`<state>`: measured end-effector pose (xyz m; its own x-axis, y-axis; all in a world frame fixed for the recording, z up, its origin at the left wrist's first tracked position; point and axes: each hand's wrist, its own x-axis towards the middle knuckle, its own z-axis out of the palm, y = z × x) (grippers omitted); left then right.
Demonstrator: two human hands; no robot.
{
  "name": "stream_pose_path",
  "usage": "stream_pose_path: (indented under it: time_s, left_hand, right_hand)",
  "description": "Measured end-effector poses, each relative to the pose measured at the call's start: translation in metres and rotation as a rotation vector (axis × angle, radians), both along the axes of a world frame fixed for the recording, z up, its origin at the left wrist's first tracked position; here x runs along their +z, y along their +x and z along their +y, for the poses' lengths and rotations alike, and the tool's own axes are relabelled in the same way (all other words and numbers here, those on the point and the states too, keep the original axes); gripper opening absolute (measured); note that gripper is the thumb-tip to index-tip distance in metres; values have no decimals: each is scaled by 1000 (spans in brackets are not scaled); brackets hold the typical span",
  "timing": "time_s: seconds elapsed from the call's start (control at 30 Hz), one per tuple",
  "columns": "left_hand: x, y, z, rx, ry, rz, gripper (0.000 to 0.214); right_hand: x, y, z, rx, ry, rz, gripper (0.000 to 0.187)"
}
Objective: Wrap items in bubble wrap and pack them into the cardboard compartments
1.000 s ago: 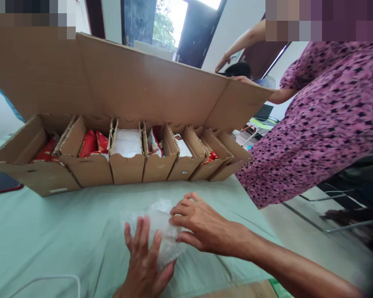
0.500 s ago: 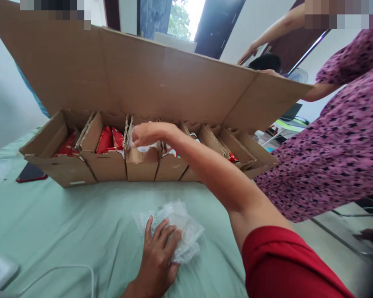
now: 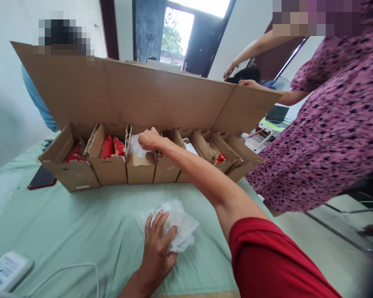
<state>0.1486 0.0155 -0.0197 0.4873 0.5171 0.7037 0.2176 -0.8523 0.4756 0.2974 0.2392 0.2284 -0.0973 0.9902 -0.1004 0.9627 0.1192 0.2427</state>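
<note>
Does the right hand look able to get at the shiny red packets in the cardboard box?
Probably yes: the right hand is over the next compartment, the lid flap stands open, and only a low divider separates it from the shiny red packets.

Left hand (image 3: 157,252) lies flat on bubble wrap (image 3: 182,225); right hand (image 3: 149,140) touches white packet (image 3: 136,146) in cardboard box (image 3: 112,171)
</note>
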Motion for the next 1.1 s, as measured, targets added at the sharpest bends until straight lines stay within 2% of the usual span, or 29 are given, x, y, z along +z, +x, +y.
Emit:
stream_pose_path:
  time_s: [0.1, 0.17, 0.2, 0.27, 0.33, 0.4, 0.43, 0.47, 0.53, 0.63, 0.7, 0.77, 0.87, 0.93, 1.0, 1.07, 1.1]
  left_hand:
    - [6, -4, 0, 29, -11, -52, 51]
    - [13, -7, -2, 62, 20, -115, 62]
    - [16, -9, -4, 85, 45, -149, 72]
    - [22, -11, -7, 128, 101, -201, 92]
    - [24, -11, -8, 130, 143, -191, 98]
    - [21, -9, -7, 61, 144, -94, 88]
    - [18, -7, -6, 17, 124, -40, 78]
    - [14, -6, -5, -23, 89, 7, 69]
    - [8, -3, -3, -68, -2, 54, 54]
    - [2, 0, -3, -74, -111, 54, 52]
    - [1, 2, -4, -75, -139, 33, 55]
    - [0, 3, -5, -73, -154, -3, 54]
    - [-2, 5, -4, -74, -186, -25, 53]
    - [-4, 6, -3, -80, -212, -20, 54]
    - [-6, 7, -3, -78, -230, -10, 54]
    - [-6, 7, -3, -65, -227, 2, 53]
    - [-5, 6, -3, -53, -213, 3, 53]
  right_hand:
    - [32, 21, -57, -17, 287, 146, 28]
    - [38, 35, -111, 61, 438, 322, 18]
    - [34, 40, -140, 97, 444, 369, 16]
    - [9, 45, -194, 125, 338, 412, 19]
    - [-24, 43, -234, 133, 139, 417, 13]
    - [-45, 37, -253, 177, -175, 470, 5]
    - [-47, 33, -253, 183, -277, 500, 2]
    - [-42, 28, -247, 183, -326, 528, 7]
    - [-16, 16, -218, 171, -245, 545, 15]
    - [28, -16, -140, 254, 6, 409, 23]
    - [40, -43, -78, 327, 113, 251, 26]
    - [34, -69, -21, 381, 70, 91, 25]
    - [4, -94, 36, 339, -177, -99, 27]
    - [-19, -101, 55, 288, -286, -152, 32]
    - [-36, -104, 62, 267, -312, -153, 32]
    - [-39, -103, 62, 268, -286, -137, 32]
    - [-35, -101, 61, 267, -264, -132, 33]
